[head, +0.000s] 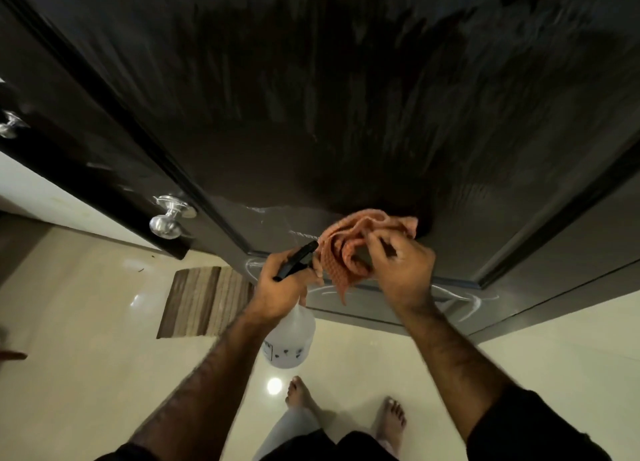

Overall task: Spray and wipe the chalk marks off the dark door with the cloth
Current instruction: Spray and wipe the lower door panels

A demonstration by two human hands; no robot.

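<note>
The dark door (311, 96) fills the upper view, its panel streaked with smeared wet patches. White chalk marks (464, 303) curve along its bottom rail, with fainter ones near the lower left of the panel. My left hand (280, 287) grips the black trigger head of a translucent white spray bottle (291, 339), which hangs below my fist. My right hand (398, 270) pinches a crumpled orange waffle-weave cloth (349, 245) held just in front of the door's lower panel, beside the sprayer nozzle.
A second dark door leaf with a silver knob (169, 218) stands at the left. A striped brown mat (204, 299) lies on the glossy cream floor (86, 322). My bare feet (393, 415) stand close below the door.
</note>
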